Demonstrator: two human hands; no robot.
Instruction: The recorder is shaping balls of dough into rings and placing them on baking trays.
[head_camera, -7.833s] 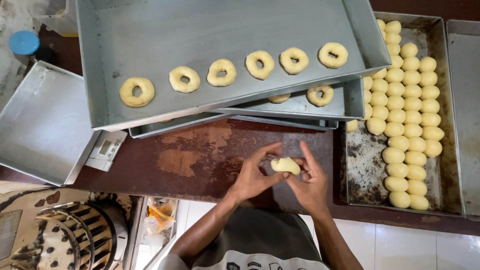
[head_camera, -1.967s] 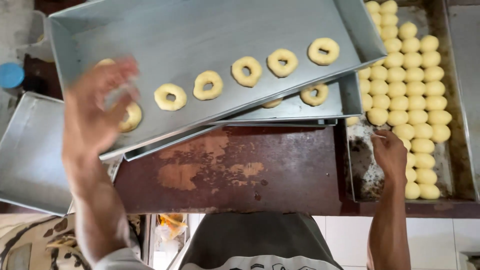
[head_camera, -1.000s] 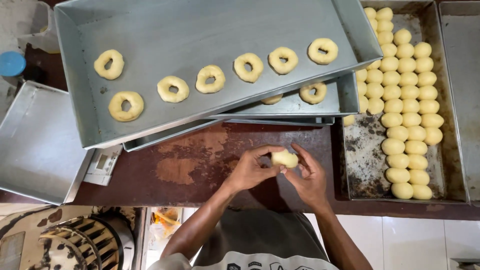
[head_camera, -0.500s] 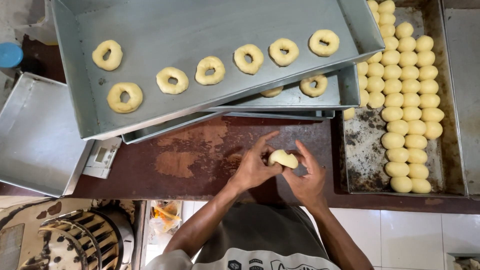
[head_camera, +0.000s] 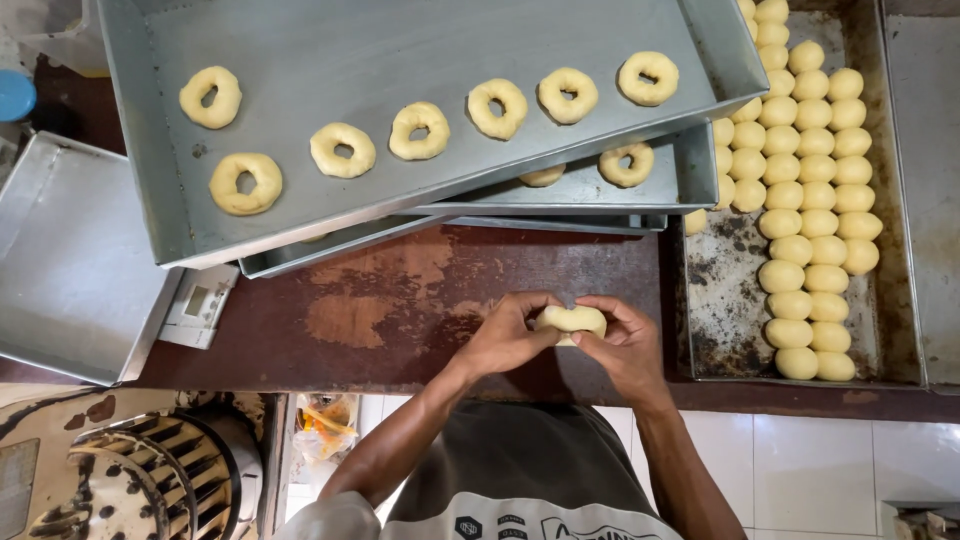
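the left hand (head_camera: 505, 335) and right hand (head_camera: 628, 340) pinched a soft, pale dough ball (head_camera: 571, 320) between their fingertips above the worn brown counter (head_camera: 400, 300). at 11 o'clock a smooth grey metal tray (head_camera: 300, 40) held seven dough rings (head_camera: 342, 150) and partly hid the trays stacked beneath. at 2 o'clock a scorched pan (head_camera: 725, 300), cut off at the top edge, held rows of round dough balls (head_camera: 810, 200), with bare counter left of the hands.

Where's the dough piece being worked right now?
In the head view, the dough ball sits low centre, pinched between the left hand and right hand over the brown counter, left of the dark tray.
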